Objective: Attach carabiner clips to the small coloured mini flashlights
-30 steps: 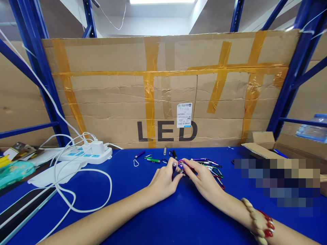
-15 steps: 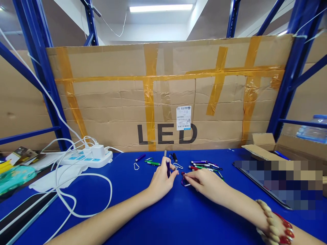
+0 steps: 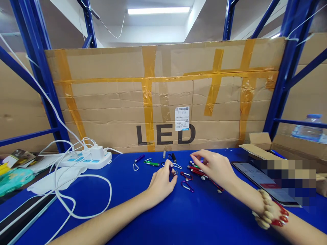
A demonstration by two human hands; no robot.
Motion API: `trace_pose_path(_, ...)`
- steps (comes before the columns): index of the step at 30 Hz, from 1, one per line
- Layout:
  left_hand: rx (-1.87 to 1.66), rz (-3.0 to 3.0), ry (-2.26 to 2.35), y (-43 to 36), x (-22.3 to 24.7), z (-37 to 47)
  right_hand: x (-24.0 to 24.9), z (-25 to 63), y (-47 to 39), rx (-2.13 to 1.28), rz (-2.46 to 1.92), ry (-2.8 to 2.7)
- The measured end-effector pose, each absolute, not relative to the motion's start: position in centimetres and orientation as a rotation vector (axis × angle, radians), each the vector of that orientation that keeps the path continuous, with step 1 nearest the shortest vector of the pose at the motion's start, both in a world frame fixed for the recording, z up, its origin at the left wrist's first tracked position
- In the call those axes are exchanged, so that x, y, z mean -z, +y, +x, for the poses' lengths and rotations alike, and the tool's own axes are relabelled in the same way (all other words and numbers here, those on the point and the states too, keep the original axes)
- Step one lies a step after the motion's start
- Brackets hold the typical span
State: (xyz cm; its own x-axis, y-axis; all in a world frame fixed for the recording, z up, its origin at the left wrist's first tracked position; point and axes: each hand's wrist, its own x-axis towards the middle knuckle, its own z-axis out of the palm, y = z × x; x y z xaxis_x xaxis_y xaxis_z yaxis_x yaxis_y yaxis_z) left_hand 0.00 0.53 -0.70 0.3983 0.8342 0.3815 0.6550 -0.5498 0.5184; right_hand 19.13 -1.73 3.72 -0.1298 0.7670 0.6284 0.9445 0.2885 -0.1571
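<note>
My left hand (image 3: 162, 180) is closed round a small dark purple cylinder (image 3: 171, 167), held upright near the middle of the blue table. My right hand (image 3: 211, 163) hovers over a pile of slim pens (image 3: 198, 171), thumb and fingers apart, with nothing seen between them. Between the hands lie a red carabiner (image 3: 186, 176) and a purple carabiner (image 3: 187, 186). Beyond my left hand are a grey cylinder (image 3: 164, 154), a black one (image 3: 174, 157) and a silver carabiner (image 3: 177, 166). Left of it lie a green cylinder (image 3: 152, 164), a purple one (image 3: 139, 158) and more carabiners.
At the left are a white power strip (image 3: 102, 159) and looping white cables (image 3: 110, 190). A dark tablet (image 3: 265, 180) and an open cardboard box (image 3: 293, 146) stand at the right. A large cardboard panel (image 3: 122, 102) closes off the back.
My right hand has left the red and purple carabiners and moved up and right over the pens, its fingers now apart. My left hand still holds the purple cylinder. The view has shifted slightly.
</note>
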Motion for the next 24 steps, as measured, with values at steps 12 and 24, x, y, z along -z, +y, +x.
trace_pose_path(12,-0.937,2.334,1.248,0.4,0.7,0.1,-4.1,20.0,-2.0,0.213,-1.790,-2.267)
trace_pose_path(24,-0.976,2.318,1.098,-0.3,0.0,-0.3,-4.4,21.5,-2.4,-0.766,-1.909,-2.163)
